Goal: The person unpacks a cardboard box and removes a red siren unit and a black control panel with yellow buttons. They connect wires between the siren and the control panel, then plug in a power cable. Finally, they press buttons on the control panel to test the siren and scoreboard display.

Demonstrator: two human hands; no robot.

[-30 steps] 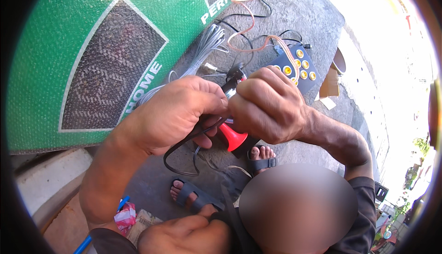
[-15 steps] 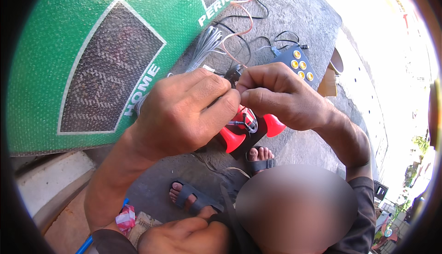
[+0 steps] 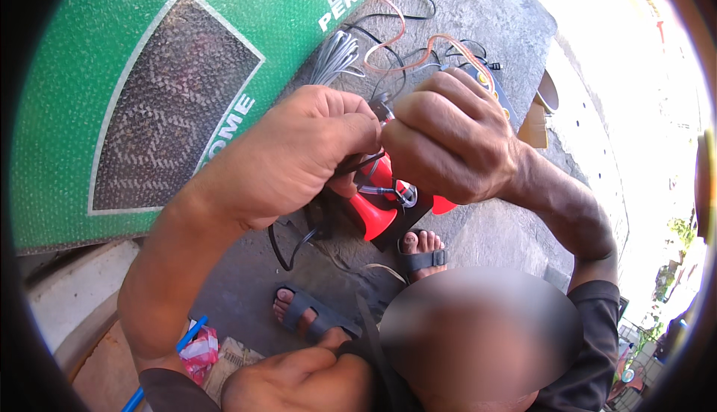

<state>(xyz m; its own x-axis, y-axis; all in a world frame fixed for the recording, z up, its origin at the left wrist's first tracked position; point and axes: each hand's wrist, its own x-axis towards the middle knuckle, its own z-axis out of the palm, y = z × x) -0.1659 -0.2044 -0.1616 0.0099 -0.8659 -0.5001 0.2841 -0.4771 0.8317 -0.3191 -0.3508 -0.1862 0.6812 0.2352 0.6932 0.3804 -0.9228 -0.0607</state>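
My left hand (image 3: 299, 147) is closed, thumb and fingers pinched round a black cable (image 3: 371, 160) that shows at the fingertips. Close against it, my right hand (image 3: 455, 139) is a fist with its knuckles up. An orange-and-white twin wire (image 3: 442, 36) arches over and runs down behind that fist, seemingly held in it. A small dark piece (image 3: 381, 106) shows between the hands, too hidden to name. Just below them lies a red horn (image 3: 373, 218) on a black base, with clear tubing and a band (image 3: 405, 194) beside it. The fingertips are partly hidden.
At left leans a large green board (image 3: 67, 113) in bubble wrap. A bundle of grey cable (image 3: 334, 57) lies beside it. Beyond my right hand are a box with yellow buttons (image 3: 505, 110) and a cardboard piece (image 3: 533, 127). My sandalled feet (image 3: 423, 251) stand near the horn.
My right hand has turned from a pinch to a knuckles-up fist. The orange-and-white wire now loops out to the right and behind it. A black cable loop now shows below my left hand.
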